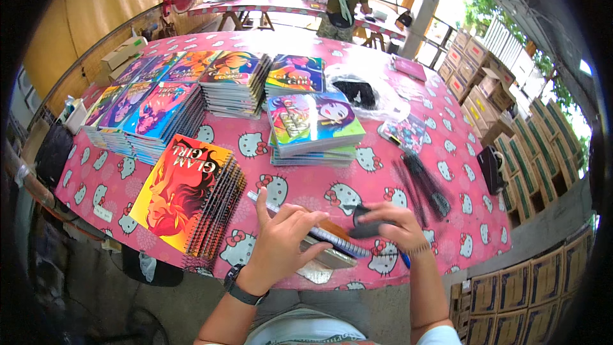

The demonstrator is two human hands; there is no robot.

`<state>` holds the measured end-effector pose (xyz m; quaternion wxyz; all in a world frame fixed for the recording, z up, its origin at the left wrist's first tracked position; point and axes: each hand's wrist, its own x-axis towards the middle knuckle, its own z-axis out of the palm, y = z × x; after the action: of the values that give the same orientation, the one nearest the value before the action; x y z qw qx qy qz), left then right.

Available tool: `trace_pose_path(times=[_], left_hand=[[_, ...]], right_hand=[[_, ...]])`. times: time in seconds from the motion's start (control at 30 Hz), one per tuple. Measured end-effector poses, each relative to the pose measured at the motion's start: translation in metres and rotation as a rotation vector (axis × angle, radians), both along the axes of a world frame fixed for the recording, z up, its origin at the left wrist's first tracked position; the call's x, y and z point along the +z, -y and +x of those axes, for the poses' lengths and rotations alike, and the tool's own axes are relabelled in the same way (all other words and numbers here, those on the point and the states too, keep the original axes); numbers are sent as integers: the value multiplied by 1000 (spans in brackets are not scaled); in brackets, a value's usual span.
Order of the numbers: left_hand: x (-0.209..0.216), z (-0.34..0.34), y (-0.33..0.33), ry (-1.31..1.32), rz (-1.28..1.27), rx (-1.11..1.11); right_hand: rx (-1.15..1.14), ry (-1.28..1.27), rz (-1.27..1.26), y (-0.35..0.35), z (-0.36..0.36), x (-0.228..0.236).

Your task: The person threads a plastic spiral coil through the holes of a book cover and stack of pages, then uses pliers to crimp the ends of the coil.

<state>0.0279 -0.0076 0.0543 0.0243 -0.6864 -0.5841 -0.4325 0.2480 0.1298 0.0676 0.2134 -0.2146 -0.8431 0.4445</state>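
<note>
My left hand, with a dark watch on its wrist, is closed on a notebook tilted on edge near the table's front. Spiral binding runs along the notebook's upper edge. My right hand grips a dark grey object just above the binding's right part; motion blur hides its kind. Left of my left hand lies a stack of spiral-bound notebooks with a red and yellow cover. To the right of my right hand is a bundle of thin black plastic coils.
Stacks of colourful notebooks stand across the pink patterned tablecloth. Behind them are a clear plastic bag with black contents and a dark case at the right edge. Cardboard boxes line the right. Another person stands at a far table.
</note>
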Motion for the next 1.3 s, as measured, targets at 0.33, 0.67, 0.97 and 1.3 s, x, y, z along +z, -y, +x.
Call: trace_pose_path(times=[0.33,0.67,0.97,1.3], left_hand=[[0,-8,2,73,-53,-38],[-2,-8,-1,119,-54,-72],[-29,-16,4,436,284,258],[-54,-30,-1,1293,122,-113]], right_hand=[[166,-136,-170,12,-20,15],[-110,204,194,2,-30,-1],[92,-234,-270,15,-35,-12],[65,-121,-161,12,-47,-8]])
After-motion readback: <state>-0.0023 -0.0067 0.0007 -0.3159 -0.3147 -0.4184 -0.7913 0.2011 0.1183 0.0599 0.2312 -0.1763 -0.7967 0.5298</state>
